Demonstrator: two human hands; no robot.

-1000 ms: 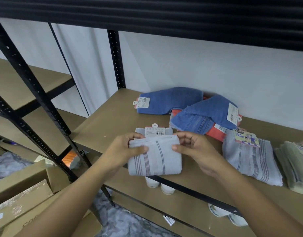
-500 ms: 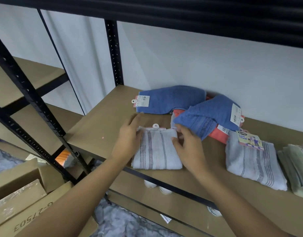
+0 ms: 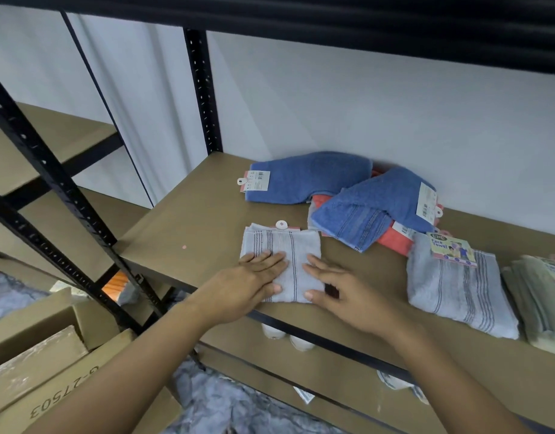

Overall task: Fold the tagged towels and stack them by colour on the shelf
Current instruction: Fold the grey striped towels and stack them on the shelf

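Folded grey striped towel lies flat beneath both hands. The left hand and right hand rest open on it, gripping nothing. The matching grey face towel lies beyond the right hand, to its right, so that hand is nearer.

I'm looking at a brown shelf board with a black upright post at its back left corner. Just right of the post, against the wall, lies a blue towel with a white tag. Further right of the post, a coral towel lies on the board under a second blue towel. Forward of the post, at the front edge, sits a folded grey striped towel. Well right of the post I see a larger grey striped towel carrying a "Face Towel" card, then a pale green stack.
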